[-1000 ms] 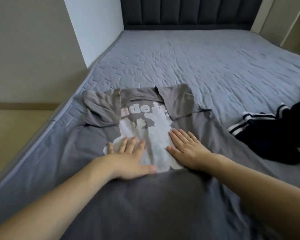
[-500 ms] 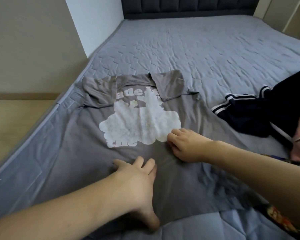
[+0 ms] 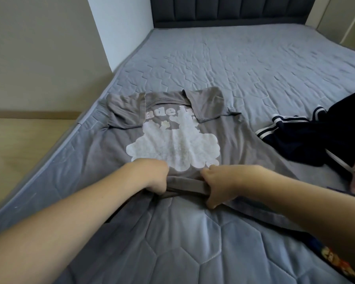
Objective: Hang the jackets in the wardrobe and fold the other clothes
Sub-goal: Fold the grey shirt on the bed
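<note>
Grey quilted bed (image 3: 254,64), dark padded headboard (image 3: 223,11) at far end. Beige wall (image 3: 39,48) left, light wood floor (image 3: 19,150) beside it. Soft daylight.

The T-shirt (image 3: 111,144) is soft, matt grey cloth; its white print (image 3: 172,146) looks chalky and cracked. The bed cover (image 3: 254,64) is quilted grey-blue fabric, matt, stitched in hexagons. The navy garment (image 3: 307,140) is dark matt cloth with white ribbed stripes. The headboard (image 3: 223,11) is padded, dark upholstery. The floor (image 3: 19,144) looks like smooth pale wood.
</note>
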